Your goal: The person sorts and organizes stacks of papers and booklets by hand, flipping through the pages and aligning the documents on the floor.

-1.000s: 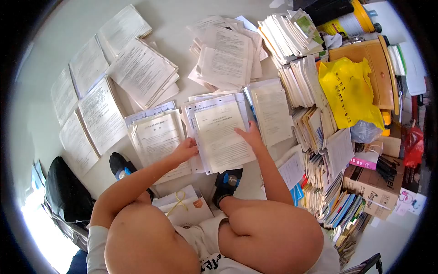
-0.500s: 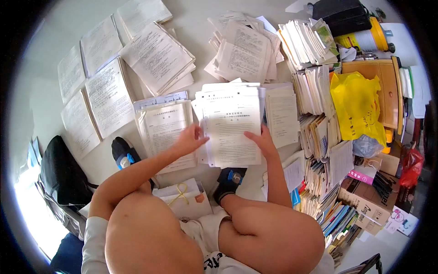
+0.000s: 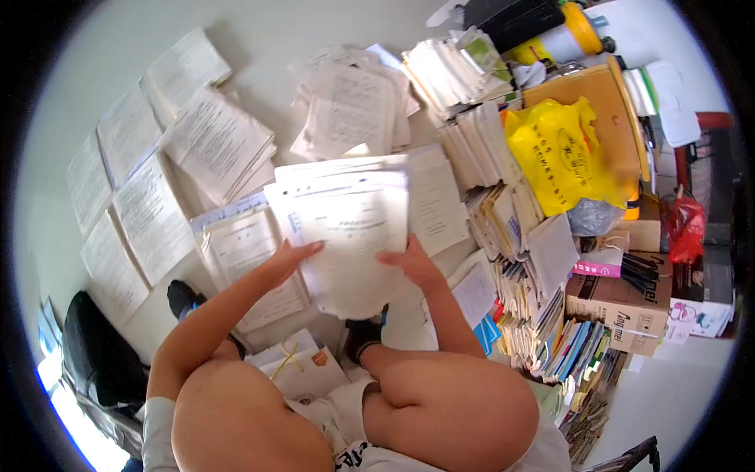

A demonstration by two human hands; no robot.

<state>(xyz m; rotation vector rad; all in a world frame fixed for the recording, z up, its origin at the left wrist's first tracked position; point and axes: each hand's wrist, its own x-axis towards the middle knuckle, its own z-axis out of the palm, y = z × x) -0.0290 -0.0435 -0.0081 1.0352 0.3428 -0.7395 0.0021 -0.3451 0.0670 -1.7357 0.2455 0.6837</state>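
Observation:
A thick stack of printed papers [image 3: 350, 212] is held up in front of me, its sheets slightly uneven along the top. My left hand [image 3: 292, 261] grips its left edge, thumb on the front sheet. On the opposite edge, my right hand [image 3: 410, 261] holds it the same way. The fingers behind the stack are hidden. Left of it, partly under my left forearm, lies another pile of printed sheets [image 3: 240, 250]. A further printed sheet pile [image 3: 432, 200] lies to the right, partly covered by the held stack.
Handwritten-looking sheets [image 3: 153, 216] lie in rows at the left, with a loose pile [image 3: 350, 106] at the back. Leaning rows of papers [image 3: 476, 145] line the right side, beside a yellow plastic bag [image 3: 550, 153] and a cardboard box [image 3: 617, 303]. A white packet with yellow ribbon [image 3: 303, 374] lies between my legs.
My left hand has closed on the left edge of the stack, and the stack now appears raised toward me. The camera view has turned, shifting the surroundings leftward.

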